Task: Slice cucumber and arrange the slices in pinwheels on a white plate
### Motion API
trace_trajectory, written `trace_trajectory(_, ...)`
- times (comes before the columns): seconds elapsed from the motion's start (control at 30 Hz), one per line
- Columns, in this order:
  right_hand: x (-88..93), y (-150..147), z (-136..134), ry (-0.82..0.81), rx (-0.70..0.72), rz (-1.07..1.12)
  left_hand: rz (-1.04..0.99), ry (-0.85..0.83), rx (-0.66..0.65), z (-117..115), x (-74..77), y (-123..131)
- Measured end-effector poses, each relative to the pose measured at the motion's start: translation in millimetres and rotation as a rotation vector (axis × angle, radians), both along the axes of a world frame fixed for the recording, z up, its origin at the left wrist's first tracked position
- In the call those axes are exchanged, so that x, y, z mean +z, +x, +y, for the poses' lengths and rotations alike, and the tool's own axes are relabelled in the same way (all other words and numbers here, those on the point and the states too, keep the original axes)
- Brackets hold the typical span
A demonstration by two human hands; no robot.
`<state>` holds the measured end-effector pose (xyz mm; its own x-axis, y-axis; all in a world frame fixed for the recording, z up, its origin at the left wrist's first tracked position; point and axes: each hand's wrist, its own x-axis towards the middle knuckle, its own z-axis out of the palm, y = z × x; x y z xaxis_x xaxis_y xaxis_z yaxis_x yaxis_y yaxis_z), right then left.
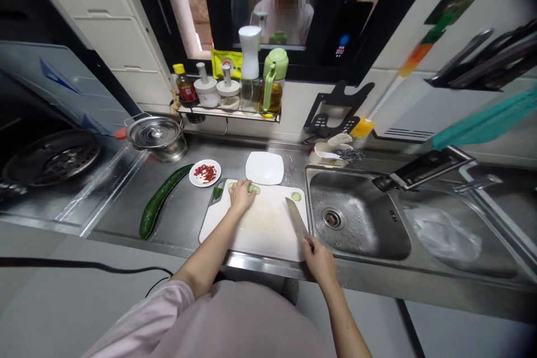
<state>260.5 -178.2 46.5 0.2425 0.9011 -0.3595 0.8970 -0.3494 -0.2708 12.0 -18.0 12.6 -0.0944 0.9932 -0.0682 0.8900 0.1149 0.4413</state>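
Observation:
My left hand (241, 194) rests at the far edge of the white cutting board (260, 224), fingers curled over pale green cucumber slices (253, 189). A single slice (296, 196) lies apart near the board's right corner. A green cucumber end (217, 193) sits at the board's left corner. My right hand (319, 260) grips the handle of a knife (296, 217) whose blade lies low over the board's right side, pointing away from me.
A whole cucumber (160, 199) lies left of the board, beside a small plate of chopped red chili (205, 173). An empty white plate (264, 168) sits behind the board. A lidded pot (156, 135), a condiment shelf (230, 113) and a sink (356, 218) surround the counter.

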Motion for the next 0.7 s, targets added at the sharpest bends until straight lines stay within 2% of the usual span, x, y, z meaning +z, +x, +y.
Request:
trace_trajectory(0.27, -5.2, -1.0, 1.2, 0.003, 0.012, 0.003, 0.042, 0.001, -0.065, 3.9, -5.6, 4.0)
trace_trajectory(0.47, -4.8, -0.3, 0.6, -0.011, -0.008, 0.0, 0.104, -0.023, -0.126, 7.6, -4.7, 6.6)
trace_trajectory(0.7, -1.4, -0.2, -1.5, -0.026, -0.004, -0.008, 0.066, -0.015, -0.16, 5.7, -2.3, 8.4)
